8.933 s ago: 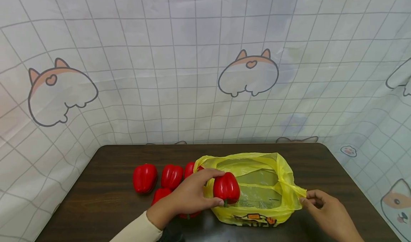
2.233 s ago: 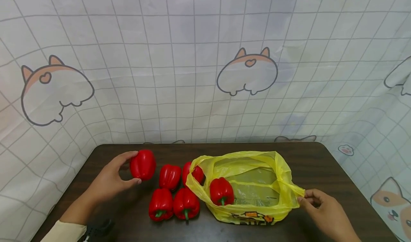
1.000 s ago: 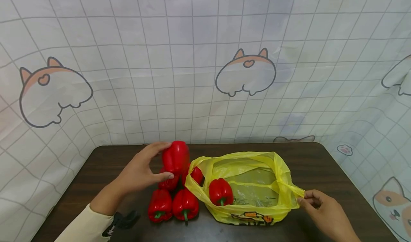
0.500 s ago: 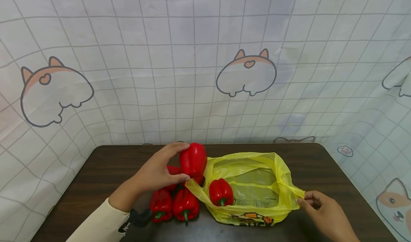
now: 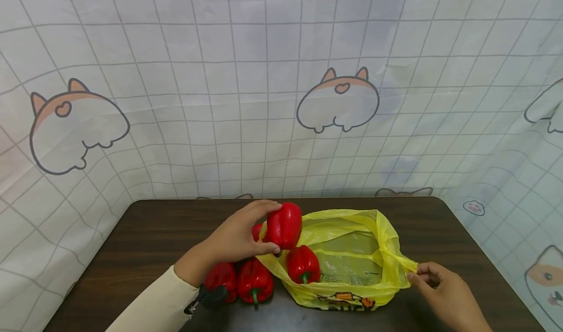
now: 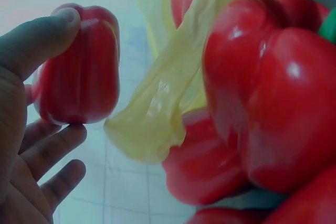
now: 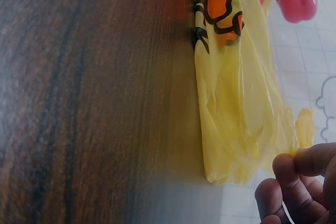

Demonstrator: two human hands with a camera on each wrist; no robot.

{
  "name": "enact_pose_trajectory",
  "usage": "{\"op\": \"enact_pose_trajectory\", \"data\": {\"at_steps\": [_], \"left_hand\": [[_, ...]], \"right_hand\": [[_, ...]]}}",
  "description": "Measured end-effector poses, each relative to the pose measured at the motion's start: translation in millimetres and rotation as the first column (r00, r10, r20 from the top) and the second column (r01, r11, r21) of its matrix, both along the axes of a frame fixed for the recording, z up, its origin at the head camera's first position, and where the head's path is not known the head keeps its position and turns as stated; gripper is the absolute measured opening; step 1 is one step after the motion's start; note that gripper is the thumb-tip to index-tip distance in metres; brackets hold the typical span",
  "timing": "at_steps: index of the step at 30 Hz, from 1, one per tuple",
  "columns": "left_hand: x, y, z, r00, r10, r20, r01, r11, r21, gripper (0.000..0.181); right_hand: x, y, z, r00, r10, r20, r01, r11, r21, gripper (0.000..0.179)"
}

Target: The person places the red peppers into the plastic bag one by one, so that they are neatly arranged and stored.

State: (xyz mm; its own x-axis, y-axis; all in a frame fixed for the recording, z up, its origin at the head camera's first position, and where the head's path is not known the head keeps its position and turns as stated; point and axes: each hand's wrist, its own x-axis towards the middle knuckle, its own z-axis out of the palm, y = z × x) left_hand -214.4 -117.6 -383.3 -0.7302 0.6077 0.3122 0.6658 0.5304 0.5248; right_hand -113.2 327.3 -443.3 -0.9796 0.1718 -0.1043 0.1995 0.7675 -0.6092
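My left hand (image 5: 233,236) grips a red bell pepper (image 5: 285,226) between thumb and fingers, raised over the left rim of a yellow plastic bag (image 5: 336,295). One bell pepper (image 5: 303,264) lies inside the bag at its left end, stem toward me. At the bag's right side, my right hand (image 5: 448,293) pinches a corner of the rim, and the mouth is spread wide. The right wrist view shows thumb and finger on the bag's edge (image 7: 283,150). Left of the bag are more bell peppers (image 5: 255,279), partly hidden by my left hand and sleeve.
Everything stands on a dark wooden table (image 5: 162,239). Behind and beside it hangs a white gridded cloth (image 5: 246,126) with cartoon dog prints. A black strap-like thing (image 5: 213,295) sits at my left wrist, in front of the near peppers.
A pepper carried to the bag earlier now lies inside it. My left hand has lifted another from the far left and brought it rightward over the rim. My right hand keeps its place.
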Motion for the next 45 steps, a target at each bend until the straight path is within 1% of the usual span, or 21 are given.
{"op": "enact_pose_trajectory", "data": {"at_steps": [4,9,15,19,25,28,34,39,45], "left_hand": [[-0.8,9.8,-1.7,1.000,0.005,0.002,-0.005,1.000,-0.017,0.081],[-2.1,22.1,-3.7,1.000,0.020,-0.012,-0.020,0.998,-0.064,0.080],[-4.9,35.0,-6.7,1.000,0.021,0.023,-0.019,0.994,-0.105,0.079],[-6.7,41.4,-9.1,0.999,0.030,0.034,-0.025,0.990,-0.138,0.080],[-10.1,50.0,-13.7,0.996,0.079,0.033,-0.071,0.979,-0.191,0.081],[-12.6,53.3,-15.5,0.995,0.103,0.010,-0.098,0.971,-0.217,0.081],[-17.0,55.9,-18.4,0.990,0.141,-0.024,-0.143,0.965,-0.219,0.082],[-20.7,57.4,-23.8,0.984,0.171,-0.042,-0.176,0.959,-0.222,0.081],[-22.8,61.9,-28.9,0.980,0.183,-0.078,-0.196,0.950,-0.244,0.082]], "right_hand": [[0.1,0,0.1,1.000,0.001,0.002,-0.001,1.000,0.001,0.053],[0.1,0,0.6,1.000,0.002,0.002,-0.002,1.000,0.007,0.053],[-0.1,0,0.1,1.000,0.002,0.003,-0.002,1.000,0.004,0.055],[-0.1,0,-0.8,1.000,0.002,0.001,-0.002,1.000,0.003,0.054],[0.2,0,-1.2,1.000,0.000,0.005,0.000,1.000,0.007,0.055],[0.2,1,-1.2,1.000,0.001,0.010,-0.001,1.000,0.006,0.057],[0.7,1,-0.7,1.000,0.005,0.009,-0.005,1.000,0.004,0.058],[1.2,0,-0.7,1.000,0.004,0.004,-0.004,1.000,0.004,0.056],[1.2,0,-0.6,1.000,0.006,0.014,-0.006,1.000,-0.004,0.059]]}}
